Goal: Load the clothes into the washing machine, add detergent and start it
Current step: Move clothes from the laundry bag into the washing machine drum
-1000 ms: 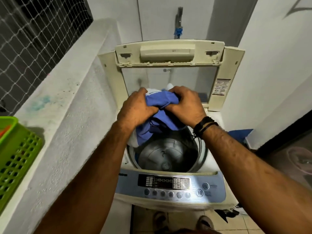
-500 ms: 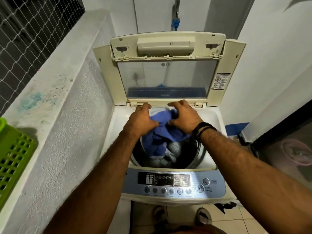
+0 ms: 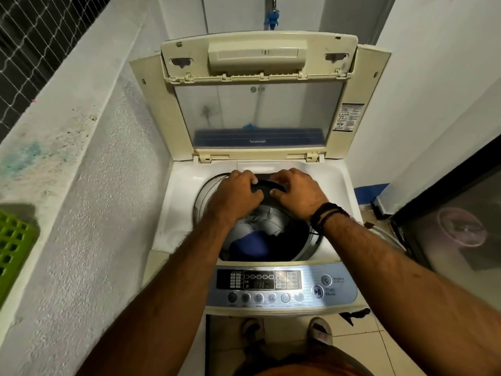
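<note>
Clothes (image 3: 250, 240), blue and grey, already lie in the drum of the open washing machine (image 3: 176, 213), while my left hand (image 3: 235, 196) and right hand (image 3: 298, 195) curl over a dark item at the rim; I judge detergent and start button (image 3: 316, 291) remain.

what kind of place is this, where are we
Most likely a home laundry nook on a balcony or utility area: a top-loading washing machine with its lid up, a green laundry basket on the ledge, and safety netting over the opening at left.
</note>
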